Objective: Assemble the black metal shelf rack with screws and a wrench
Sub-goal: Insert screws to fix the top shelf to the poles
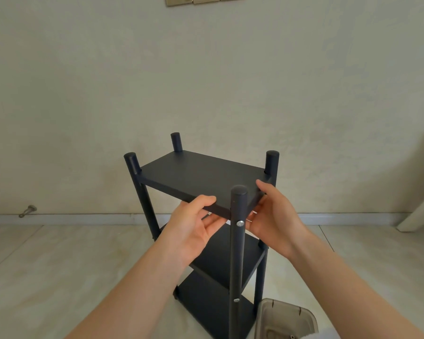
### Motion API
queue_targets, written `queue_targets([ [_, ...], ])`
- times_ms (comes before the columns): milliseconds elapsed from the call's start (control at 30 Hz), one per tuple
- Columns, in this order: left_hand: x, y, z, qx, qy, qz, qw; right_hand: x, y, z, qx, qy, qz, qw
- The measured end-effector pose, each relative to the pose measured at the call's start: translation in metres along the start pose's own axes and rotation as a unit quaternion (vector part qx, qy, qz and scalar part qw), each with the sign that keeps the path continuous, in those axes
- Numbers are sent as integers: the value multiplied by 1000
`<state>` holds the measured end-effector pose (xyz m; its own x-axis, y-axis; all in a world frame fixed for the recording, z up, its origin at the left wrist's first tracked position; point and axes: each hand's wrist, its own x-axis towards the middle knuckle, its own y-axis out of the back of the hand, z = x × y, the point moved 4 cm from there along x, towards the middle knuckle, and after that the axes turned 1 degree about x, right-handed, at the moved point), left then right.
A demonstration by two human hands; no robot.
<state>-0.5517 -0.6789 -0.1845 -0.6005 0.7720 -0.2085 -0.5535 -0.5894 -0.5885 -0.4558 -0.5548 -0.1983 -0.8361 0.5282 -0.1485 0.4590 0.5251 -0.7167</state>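
Rack (201, 177) is upright on the floor (59, 265), dead ahead. Left hand (196, 223) grips the top shelf's long front edge, right hand (274, 221) its short end. The near post's screw (240, 223) sits between them.

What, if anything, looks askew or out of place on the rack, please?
Nothing stands out: the rack stands upright and the top shelf looks straight, gripped at its near corner by the left hand and right hand.

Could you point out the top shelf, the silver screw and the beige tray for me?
top shelf (201, 174): head view, middle of its bare upper face.
screw (240, 223): head view, its round silver head.
tray (285, 319): head view, its inner wall.
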Motion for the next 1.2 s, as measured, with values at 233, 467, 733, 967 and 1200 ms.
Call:
queue_targets([
  [233,1,5,-1,31,-9,-17,999,3,-13,6,24,15,-70,997],
  [467,-23,27,41,451,-78,125,880,2,-16,9,80,4,-81,993],
  [733,-51,-15,38,668,-412,-10,620,4,-17,8,82,12,-108,991],
  [967,-29,-31,22,686,-386,-84,611,0,-20,7,69,-2,-127,989],
  [1200,-24,-25,22,699,-368,-84,608,0,-14,6,60,4,-116,991],
])
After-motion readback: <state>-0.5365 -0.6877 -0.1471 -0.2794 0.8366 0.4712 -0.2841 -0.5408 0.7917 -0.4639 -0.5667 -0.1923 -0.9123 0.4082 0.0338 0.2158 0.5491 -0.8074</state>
